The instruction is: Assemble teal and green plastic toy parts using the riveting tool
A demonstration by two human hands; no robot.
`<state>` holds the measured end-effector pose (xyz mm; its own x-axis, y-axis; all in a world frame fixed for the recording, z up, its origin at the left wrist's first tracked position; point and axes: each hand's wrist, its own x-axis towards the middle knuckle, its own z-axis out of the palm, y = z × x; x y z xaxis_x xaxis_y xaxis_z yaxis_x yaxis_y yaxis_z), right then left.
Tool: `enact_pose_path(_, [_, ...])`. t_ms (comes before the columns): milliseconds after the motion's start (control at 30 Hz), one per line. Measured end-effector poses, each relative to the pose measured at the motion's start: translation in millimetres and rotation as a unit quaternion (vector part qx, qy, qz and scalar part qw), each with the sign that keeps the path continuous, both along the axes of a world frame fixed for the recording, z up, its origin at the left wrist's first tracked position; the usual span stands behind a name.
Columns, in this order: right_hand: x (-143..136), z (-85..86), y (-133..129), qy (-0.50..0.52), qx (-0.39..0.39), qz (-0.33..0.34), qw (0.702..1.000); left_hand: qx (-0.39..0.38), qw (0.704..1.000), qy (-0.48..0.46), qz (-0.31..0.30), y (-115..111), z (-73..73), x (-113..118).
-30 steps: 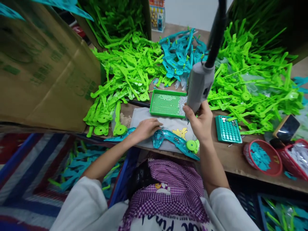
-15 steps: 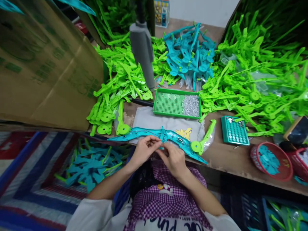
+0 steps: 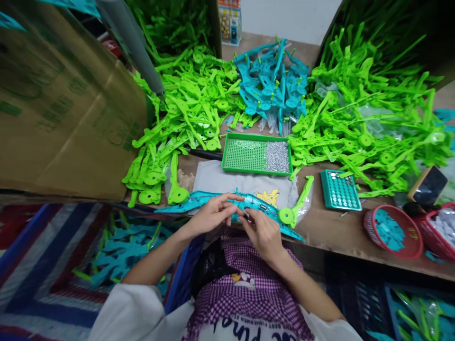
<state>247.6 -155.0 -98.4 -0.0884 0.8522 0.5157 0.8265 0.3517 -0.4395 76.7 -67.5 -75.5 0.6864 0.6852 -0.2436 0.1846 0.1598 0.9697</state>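
Note:
A long turquoise bow-shaped plastic shell (image 3: 195, 201) lies across the front edge of the table, its inner side up, with a small spring in its right half. My left hand (image 3: 215, 213) closes at the middle of the shell, its index finger stretched across it. Close beside it, my right hand (image 3: 265, 234) pinches a small dark piece (image 3: 246, 216) whose kind I cannot make out. The fingertips of both hands nearly meet and hide part of the shell's middle. Lime-green arms with round ends, a left one (image 3: 177, 194) and a right one (image 3: 287, 216), flank the shell.
Behind the grey cloth (image 3: 209, 175) stands a green tray (image 3: 245, 156) of small metal screws. Lime-green parts (image 3: 199, 104) and turquoise shells (image 3: 265, 87) are heaped behind. A grey hanging screwdriver (image 3: 138, 52) slants at upper left. A teal tray (image 3: 341, 190) and red basket (image 3: 414, 237) stand right.
My left index finger has stretched out over the shell, and the small dark piece now shows at my right fingertips. The hanging screwdriver has swung left. The view has shifted slightly.

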Motion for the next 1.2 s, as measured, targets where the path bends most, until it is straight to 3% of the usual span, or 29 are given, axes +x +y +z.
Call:
enact_pose_path(100, [0.7,1.7,-0.8,-0.006,-0.021,0.003,1.0,0.032,0.999,0.022,-0.012,-3.9,-1.9,-3.4])
enact_pose_path(200, [-1.7,1.5,-3.9,-0.031,-0.009,0.024,0.999,0.218,0.973,0.076,-0.019,-2.5,-5.2,-5.9])
enact_pose_path(333, [-4.5,0.0,-5.7,-0.068,0.006,0.05,0.996,0.513,0.835,0.152,-0.13,15.5,-9.3,8.2])
enact_pose_path(400, [-4.6,-0.2,-5.8,-0.084,0.002,0.059,0.995,0.579,0.774,0.165,-0.195,28.3,-11.8,20.4])
enact_pose_path(467, [-3.7,-0.2,-6.8,-0.094,-0.002,0.058,0.994,0.604,0.744,0.166,-0.233,40.5,-15.4,30.5])
enact_pose_path(567, [-1.2,0.4,-10.5,-0.098,-0.001,0.038,0.994,0.59,0.754,0.152,-0.245,54.6,-22.9,36.1])
enact_pose_path(700, [4.8,2.6,-13.8,-0.113,0.005,0.003,0.994,0.52,0.824,0.104,-0.201,61.8,-30.1,31.0])
enact_pose_path(833, [9.6,1.8,-16.7,-0.114,-0.006,0.034,0.993,0.437,0.878,0.062,-0.186,61.9,-28.1,26.8])
enact_pose_path(900, [11.0,-0.3,-20.7,-0.103,-0.024,0.052,0.993,0.434,0.877,0.066,-0.197,63.0,-27.3,25.8])
enact_pose_path(1033, [19.5,1.7,-23.0,-0.116,-0.051,0.081,0.989,0.496,0.837,0.125,-0.194,64.6,-30.3,22.8])
enact_pose_path(1200, [46.1,22.6,16.6,-0.158,-0.128,0.093,0.975,0.514,0.834,0.136,-0.151,52.4,-33.0,11.2])
